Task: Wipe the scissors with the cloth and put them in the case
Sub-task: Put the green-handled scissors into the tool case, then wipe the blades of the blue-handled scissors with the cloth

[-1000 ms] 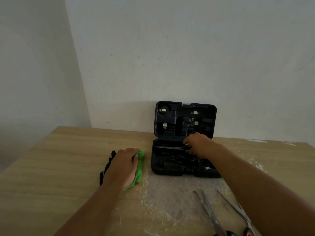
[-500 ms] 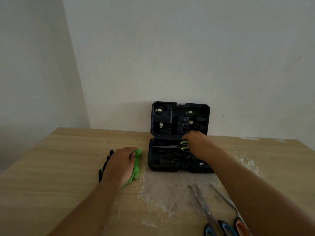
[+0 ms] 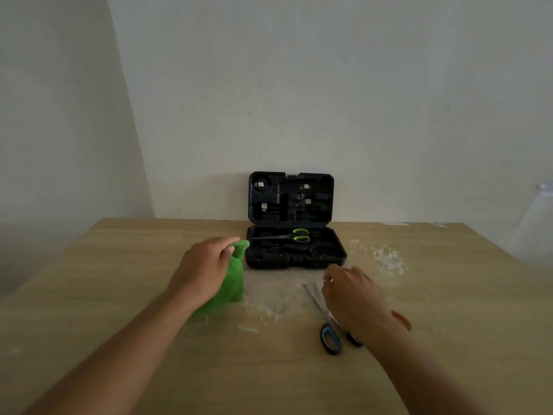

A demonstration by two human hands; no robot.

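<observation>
Green-handled scissors (image 3: 287,236) lie in the open case (image 3: 294,259); just left of it the left hand (image 3: 206,269) grips the green cloth (image 3: 235,280), while before it the right hand (image 3: 354,298), loosely curled, hovers over blue-handled scissors (image 3: 327,330) on the worktop (image 3: 119,280).

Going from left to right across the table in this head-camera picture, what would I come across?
Left hand gripping the green cloth → open black case holding green-handled scissors → blue-handled scissors on the table → right hand above them → an orange handle peeking out beyond that hand.
</observation>
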